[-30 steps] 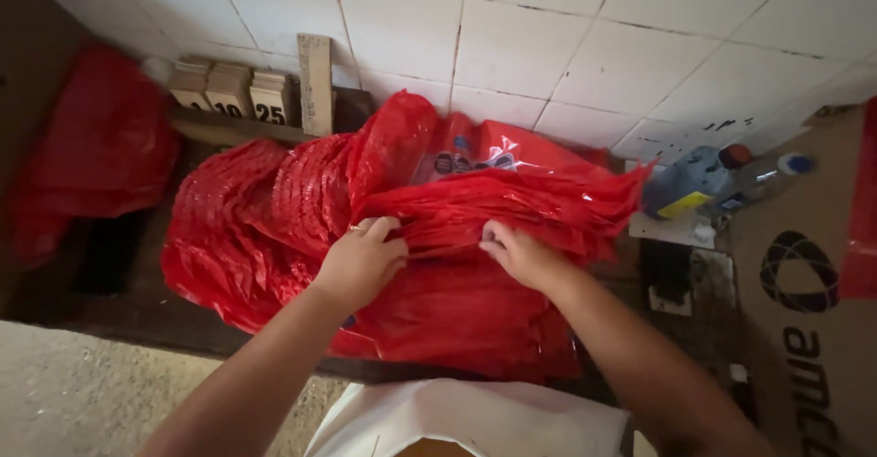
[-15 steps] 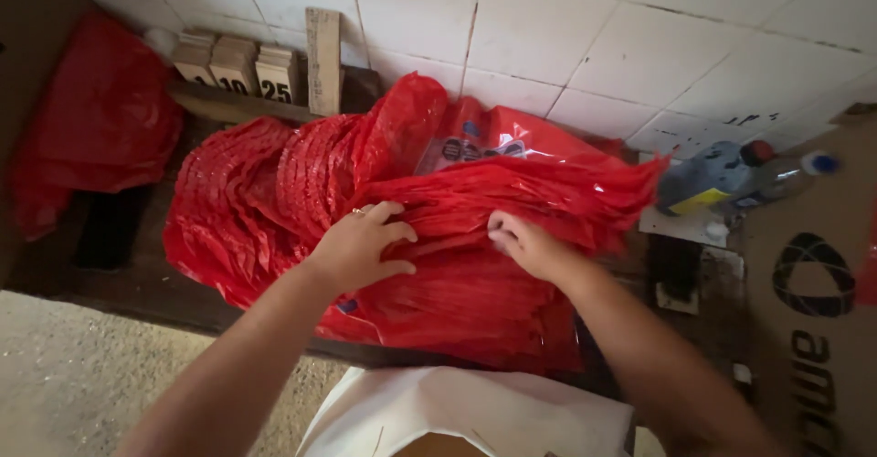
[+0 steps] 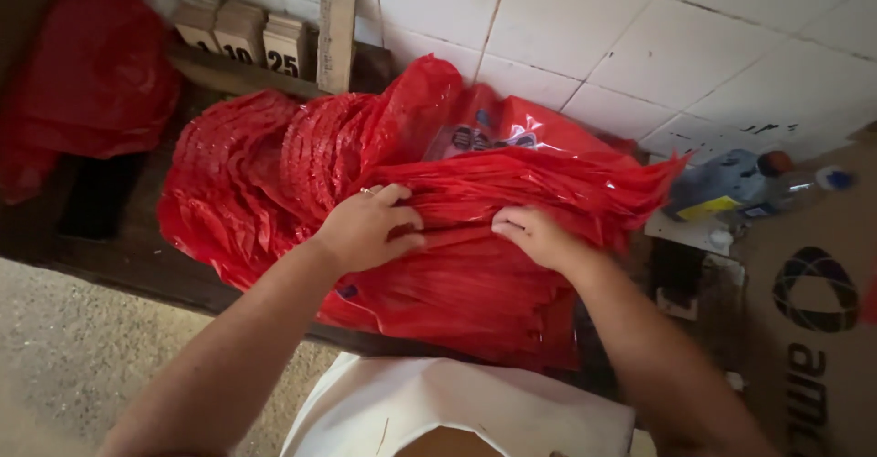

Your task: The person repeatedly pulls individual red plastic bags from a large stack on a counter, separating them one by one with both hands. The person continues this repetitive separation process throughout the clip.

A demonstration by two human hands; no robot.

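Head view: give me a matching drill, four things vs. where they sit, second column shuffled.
Things:
1. left hand
2. wooden ruler
3. bottles
4. cardboard box

Places:
A. far right edge
B. upright against the tiled wall
C. flat on the red plastic bags
D. lying right of the bags

Pairs: 1-C, 2-B, 3-D, 4-A

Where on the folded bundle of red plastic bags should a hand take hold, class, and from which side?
Probably along the near folded edge of the bundle of red plastic bags, coming from the front, thumb under and fingers on top. The layers lie flat and stacked there, where the left hand and right hand press; the far right ends fan out loosely and would likely slip apart.
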